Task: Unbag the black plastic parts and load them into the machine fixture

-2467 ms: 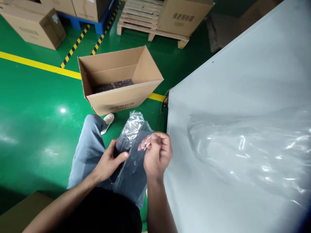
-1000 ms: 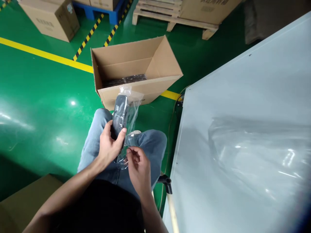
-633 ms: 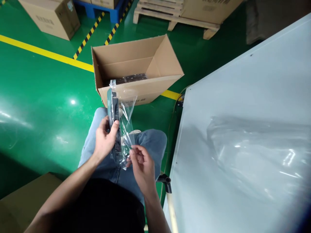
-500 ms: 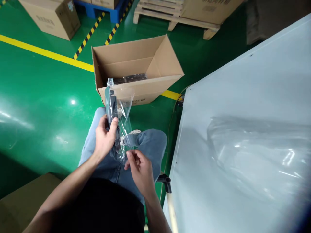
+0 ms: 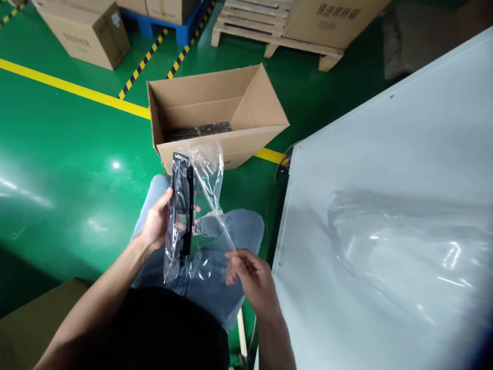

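Note:
A long black part (image 5: 187, 205), of a kind I cannot make out, lies inside a clear plastic bag (image 5: 210, 172) above my lap. My left hand (image 5: 157, 221) is wrapped round the bagged part from the left, its fingertips showing beyond the right side. At the lower right, my right hand (image 5: 249, 275) pinches the loose edge of the bag and stretches it away from the part. Just beyond the part stands an open cardboard box (image 5: 215, 92), with more dark, plastic-wrapped parts (image 5: 200, 130) at its bottom.
A light grey table (image 5: 308, 231) with clear plastic bags (image 5: 404, 246) on it fills the right side. Behind stand a closed carton (image 5: 82, 38), a blue pallet (image 5: 185, 31) and a wooden pallet (image 5: 250, 28) with a carton. Another carton (image 5: 38, 318) sits lower left.
My right hand has moved right and slightly down, pulling the bag's edge out taut. My left hand has turned the bagged part so its broad side faces me and lowered it a little.

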The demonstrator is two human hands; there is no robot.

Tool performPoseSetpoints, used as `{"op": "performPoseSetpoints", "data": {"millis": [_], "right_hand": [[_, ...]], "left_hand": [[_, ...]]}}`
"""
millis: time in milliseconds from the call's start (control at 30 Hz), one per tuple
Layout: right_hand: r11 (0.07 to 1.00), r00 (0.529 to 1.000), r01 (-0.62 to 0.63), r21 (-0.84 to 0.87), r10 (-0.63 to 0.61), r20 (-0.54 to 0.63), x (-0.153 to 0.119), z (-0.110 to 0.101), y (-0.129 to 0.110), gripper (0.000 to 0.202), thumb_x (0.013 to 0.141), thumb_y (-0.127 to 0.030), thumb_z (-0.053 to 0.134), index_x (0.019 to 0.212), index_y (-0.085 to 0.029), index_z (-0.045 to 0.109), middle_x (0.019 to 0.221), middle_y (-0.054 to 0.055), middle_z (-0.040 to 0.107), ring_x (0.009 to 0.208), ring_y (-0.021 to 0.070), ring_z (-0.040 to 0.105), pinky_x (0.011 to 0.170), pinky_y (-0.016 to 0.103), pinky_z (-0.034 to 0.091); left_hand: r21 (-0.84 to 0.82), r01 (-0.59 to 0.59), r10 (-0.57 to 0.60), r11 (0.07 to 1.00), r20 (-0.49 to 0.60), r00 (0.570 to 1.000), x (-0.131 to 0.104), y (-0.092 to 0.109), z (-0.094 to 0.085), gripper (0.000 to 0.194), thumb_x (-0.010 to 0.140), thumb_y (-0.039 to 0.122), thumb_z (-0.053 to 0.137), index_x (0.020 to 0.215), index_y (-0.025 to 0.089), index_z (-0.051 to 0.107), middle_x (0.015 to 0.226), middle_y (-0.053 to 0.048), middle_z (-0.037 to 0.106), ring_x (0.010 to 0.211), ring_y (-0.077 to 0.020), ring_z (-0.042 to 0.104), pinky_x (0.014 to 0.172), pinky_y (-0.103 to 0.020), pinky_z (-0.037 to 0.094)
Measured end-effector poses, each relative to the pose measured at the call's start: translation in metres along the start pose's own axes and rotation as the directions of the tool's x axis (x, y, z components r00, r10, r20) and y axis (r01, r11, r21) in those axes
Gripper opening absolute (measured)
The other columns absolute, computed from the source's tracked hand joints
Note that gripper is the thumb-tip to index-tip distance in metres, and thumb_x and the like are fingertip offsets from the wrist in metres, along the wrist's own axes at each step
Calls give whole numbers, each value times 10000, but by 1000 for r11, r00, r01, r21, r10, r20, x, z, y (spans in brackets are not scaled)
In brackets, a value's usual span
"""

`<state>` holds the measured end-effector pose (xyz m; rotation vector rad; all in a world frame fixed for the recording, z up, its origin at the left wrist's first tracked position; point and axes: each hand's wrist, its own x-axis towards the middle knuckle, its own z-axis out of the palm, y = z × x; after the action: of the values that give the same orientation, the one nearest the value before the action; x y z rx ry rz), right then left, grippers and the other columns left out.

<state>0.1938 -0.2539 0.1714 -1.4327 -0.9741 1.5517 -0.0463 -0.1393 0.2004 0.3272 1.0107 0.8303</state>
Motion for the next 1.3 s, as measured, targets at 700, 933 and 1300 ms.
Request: {"op": "performPoseSetpoints", "data": {"millis": [700,933,1300], "right_hand": [[746,762,131,-653,-497,-415,36,40,-29,545,961,-584,672,1320,-174,686,870,73,793,647,180,699,672,319,598],[718,772,118,-686,-501,-392,32,38,-21,341,1008,-520,624,989,-229,802,844,100,808,716,228,736,722,353,582],[979,870,14,-201,-111,-480,22,18,-29,475,941,-650,655,908,-201,806,575,-3,654,528,152,596,566,288,511]], "left_hand": [[573,-108,225,812,-136,965,-20,-45,17,608,1018,684,482,1257,184,732,1373,-111,723,1321,-323,616,1216,-410,383],[618,-121,259,777,-138,956,-18,-45,20,518,1036,637,483,1160,208,744,1191,-85,771,1214,-307,657,1120,-378,453],[160,242,-215,957,-173,961,-14,-20,8,703,900,777,565,999,108,757,666,-94,717,525,-220,658,438,-298,475]]}}
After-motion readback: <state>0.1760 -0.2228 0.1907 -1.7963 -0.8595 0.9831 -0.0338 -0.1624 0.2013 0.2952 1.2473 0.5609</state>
